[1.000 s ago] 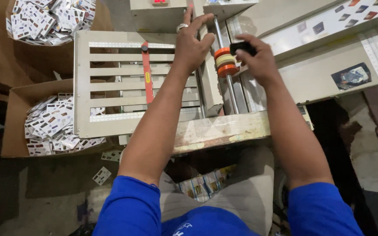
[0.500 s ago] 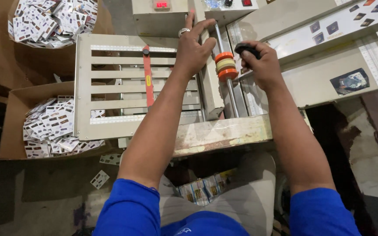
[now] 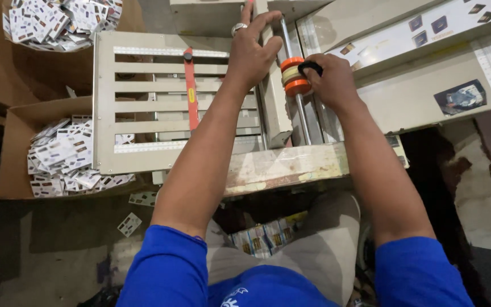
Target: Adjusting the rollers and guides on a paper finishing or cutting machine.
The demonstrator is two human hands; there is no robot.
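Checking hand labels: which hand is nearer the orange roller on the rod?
Right. The right hand touches the orange roller from its right side, fingers curled against it. The left hand lies flat on the beige bar just left of it, apart.

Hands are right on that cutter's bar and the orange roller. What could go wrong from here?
1. The left hand lies flat on the metal bar beside the shaft; fingers could get pinched if the bar shifts.
2. The right hand grips a black knob against the orange roller; a slip could jam fingertips against the shaft.
3. Cut cards sit heaped in the cardboard box; some already lie on the floor.
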